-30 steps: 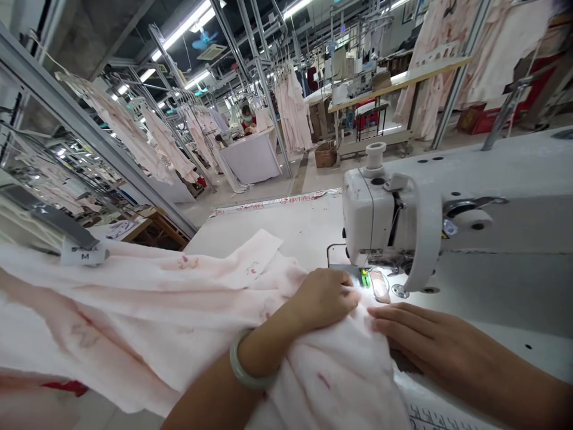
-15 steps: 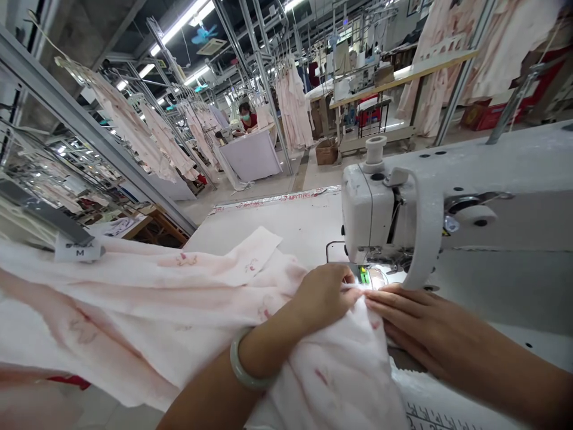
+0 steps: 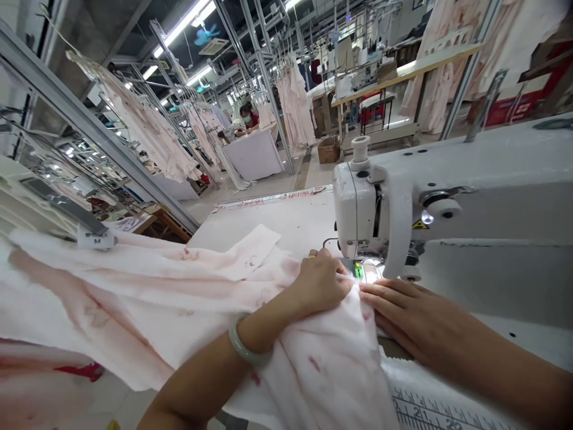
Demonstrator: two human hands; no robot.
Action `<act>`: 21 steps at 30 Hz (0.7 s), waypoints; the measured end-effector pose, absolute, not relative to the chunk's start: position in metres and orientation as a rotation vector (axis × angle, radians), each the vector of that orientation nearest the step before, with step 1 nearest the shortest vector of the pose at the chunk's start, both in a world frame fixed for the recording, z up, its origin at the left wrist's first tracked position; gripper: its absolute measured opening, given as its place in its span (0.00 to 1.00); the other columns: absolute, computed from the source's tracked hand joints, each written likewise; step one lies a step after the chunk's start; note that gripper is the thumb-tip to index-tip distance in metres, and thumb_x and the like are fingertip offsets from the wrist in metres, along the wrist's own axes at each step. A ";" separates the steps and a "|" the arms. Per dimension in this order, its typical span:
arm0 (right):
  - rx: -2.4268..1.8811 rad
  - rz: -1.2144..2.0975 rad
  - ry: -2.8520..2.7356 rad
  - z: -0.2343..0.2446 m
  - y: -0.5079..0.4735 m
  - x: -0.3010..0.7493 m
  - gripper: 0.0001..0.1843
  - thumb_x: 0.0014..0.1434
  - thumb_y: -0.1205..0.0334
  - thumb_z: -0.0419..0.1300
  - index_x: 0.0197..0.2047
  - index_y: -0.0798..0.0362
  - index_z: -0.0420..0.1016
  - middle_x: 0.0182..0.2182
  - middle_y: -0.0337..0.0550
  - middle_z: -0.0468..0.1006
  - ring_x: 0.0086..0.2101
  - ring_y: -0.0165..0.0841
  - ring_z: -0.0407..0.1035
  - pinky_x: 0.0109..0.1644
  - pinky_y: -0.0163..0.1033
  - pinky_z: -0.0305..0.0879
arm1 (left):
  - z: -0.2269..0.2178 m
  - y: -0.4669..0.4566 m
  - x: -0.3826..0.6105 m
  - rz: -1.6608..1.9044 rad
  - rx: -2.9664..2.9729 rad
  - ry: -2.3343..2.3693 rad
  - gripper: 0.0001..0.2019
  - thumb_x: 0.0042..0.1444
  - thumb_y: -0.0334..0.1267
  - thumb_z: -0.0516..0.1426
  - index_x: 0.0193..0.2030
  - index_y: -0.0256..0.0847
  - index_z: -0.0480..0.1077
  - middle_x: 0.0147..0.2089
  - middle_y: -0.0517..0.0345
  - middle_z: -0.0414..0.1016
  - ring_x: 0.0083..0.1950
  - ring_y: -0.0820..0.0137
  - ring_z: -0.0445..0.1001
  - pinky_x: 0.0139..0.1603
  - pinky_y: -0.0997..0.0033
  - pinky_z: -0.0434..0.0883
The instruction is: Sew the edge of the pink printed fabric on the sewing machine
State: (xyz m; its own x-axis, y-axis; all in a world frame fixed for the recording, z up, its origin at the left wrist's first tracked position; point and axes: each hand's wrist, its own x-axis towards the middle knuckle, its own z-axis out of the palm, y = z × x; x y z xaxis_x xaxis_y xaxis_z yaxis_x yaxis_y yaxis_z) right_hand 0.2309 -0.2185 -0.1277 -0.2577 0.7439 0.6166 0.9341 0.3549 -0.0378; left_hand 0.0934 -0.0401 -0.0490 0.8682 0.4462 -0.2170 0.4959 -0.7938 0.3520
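Note:
Pale pink printed fabric [image 3: 331, 364] spreads over the sewing table and hangs off its near left side. My left hand [image 3: 321, 283], with a bracelet at the wrist, is closed on the fabric's edge just left of the presser foot area. My right hand [image 3: 409, 310] lies flat, fingers stretched out together, its fingertips touching the fabric edge in front of the needle. A white sewing machine [image 3: 358, 209] stands over both hands, its lamp lighting the spot by a small green part [image 3: 359, 270]. The needle tip cannot be made out.
A clip hanger with a size M tag [image 3: 96, 239] holds the fabric at left. A printed ruler scale [image 3: 430, 412] runs along the near table edge. Garments [image 3: 295, 101] hang on rails behind; a person [image 3: 247, 119] sits at another table. A cardboard box [image 3: 329, 149] stands on the floor.
The view has shifted slightly, so the machine appears further left. My left hand's fingers have curled more over the fabric. My right hand stays flat beside it.

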 end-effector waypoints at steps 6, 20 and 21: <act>-1.448 -0.462 -2.118 -0.129 -0.219 0.233 0.20 0.76 0.70 0.54 0.65 0.55 0.80 0.57 0.53 0.88 0.52 0.44 0.82 0.55 0.51 0.78 | -0.060 -0.043 0.097 -0.112 2.645 0.729 0.05 0.68 0.40 0.61 0.44 0.42 0.77 0.58 0.48 0.76 0.66 0.51 0.72 0.72 0.51 0.71; -1.546 -0.493 -2.073 -0.131 -0.219 0.239 0.21 0.81 0.62 0.50 0.70 0.48 0.74 0.52 0.48 0.89 0.49 0.46 0.85 0.49 0.53 0.77 | -0.068 -0.035 0.104 -0.094 2.664 0.655 0.04 0.70 0.37 0.58 0.47 0.43 0.74 0.58 0.48 0.72 0.69 0.51 0.68 0.76 0.49 0.67; -1.565 -0.499 -2.065 -0.133 -0.219 0.238 0.21 0.82 0.61 0.49 0.71 0.48 0.74 0.53 0.48 0.89 0.50 0.46 0.85 0.50 0.54 0.77 | -0.067 -0.035 0.104 -0.099 2.664 0.658 0.04 0.69 0.37 0.58 0.47 0.44 0.74 0.58 0.48 0.72 0.68 0.51 0.68 0.75 0.49 0.67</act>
